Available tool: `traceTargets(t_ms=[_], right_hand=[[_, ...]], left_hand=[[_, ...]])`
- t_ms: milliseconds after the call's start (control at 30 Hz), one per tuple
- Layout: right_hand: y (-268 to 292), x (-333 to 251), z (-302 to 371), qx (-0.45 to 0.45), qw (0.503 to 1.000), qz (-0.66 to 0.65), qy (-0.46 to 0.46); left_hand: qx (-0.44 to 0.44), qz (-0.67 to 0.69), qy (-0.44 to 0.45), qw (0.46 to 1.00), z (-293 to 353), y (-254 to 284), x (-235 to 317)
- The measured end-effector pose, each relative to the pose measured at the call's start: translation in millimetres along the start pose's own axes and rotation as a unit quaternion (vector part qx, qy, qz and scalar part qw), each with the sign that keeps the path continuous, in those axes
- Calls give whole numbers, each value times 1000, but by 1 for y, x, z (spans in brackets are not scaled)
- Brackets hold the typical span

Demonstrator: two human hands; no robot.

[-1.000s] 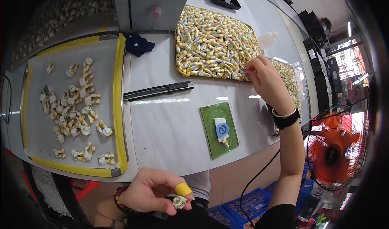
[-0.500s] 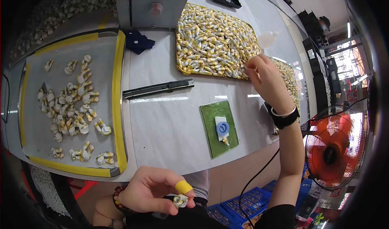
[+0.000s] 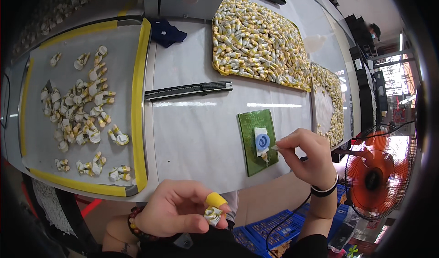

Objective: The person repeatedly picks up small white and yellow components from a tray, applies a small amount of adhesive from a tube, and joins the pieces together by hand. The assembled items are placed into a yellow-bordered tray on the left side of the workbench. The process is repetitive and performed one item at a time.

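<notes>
My left hand point(image 3: 176, 210), with yellow tape around one finger, is closed on a small white-and-yellow piece point(image 3: 213, 216) between thumb and fingertips, low in front of the table edge. At the right side of a green slab point(image 3: 251, 165), my right hand point(image 3: 312, 159) pinches a tiny pale piece point(image 3: 275, 147), too small to make out clearly. On the slab rests a blue round cup-like part point(image 3: 262, 141) over a white pad, beside the pinching fingertips. A small yellowish tip sticks out below the pad.
Left is a yellow-taped tray point(image 3: 141, 75) with clustered white-and-yellow pieces point(image 3: 77, 116). A black utility knife point(image 3: 190, 90) lies mid-table. Behind it, a tray point(image 3: 216, 66) holds a dense layer of similar pieces. A dark blue cloth point(image 3: 167, 32) is beside a grey box. An orange fan point(image 3: 375, 178) stands right.
My right hand has come back from the edge of the full tray to the green slab, fingers pinched. My left hand keeps its piece, and the whole view has shifted slightly.
</notes>
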State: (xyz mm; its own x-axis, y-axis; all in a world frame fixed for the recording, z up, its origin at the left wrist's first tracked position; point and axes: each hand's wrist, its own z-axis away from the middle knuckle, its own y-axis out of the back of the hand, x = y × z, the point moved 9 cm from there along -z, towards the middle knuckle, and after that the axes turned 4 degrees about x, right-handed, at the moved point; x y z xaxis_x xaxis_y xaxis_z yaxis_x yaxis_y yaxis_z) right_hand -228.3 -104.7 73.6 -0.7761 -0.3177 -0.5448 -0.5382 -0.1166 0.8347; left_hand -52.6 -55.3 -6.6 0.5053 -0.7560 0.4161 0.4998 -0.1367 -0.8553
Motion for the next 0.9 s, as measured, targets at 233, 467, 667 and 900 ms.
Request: traceTargets(t_ms=[233,467,667,900], right_hand=[[-15,-19,1,-12,978,158,133],[-17,-28,2,7,974,181,135],[11,-67,4,113,982,-58,142],[-1,-95,-7,126,954,-130,238]], left_hand=[[17,23,2,1000,-2,1,-3],[17,32,27,999,-6,2,-8],[-6,20,94,995,-8,-4,-17],[-82,90,123,985,-8,-14,-23]])
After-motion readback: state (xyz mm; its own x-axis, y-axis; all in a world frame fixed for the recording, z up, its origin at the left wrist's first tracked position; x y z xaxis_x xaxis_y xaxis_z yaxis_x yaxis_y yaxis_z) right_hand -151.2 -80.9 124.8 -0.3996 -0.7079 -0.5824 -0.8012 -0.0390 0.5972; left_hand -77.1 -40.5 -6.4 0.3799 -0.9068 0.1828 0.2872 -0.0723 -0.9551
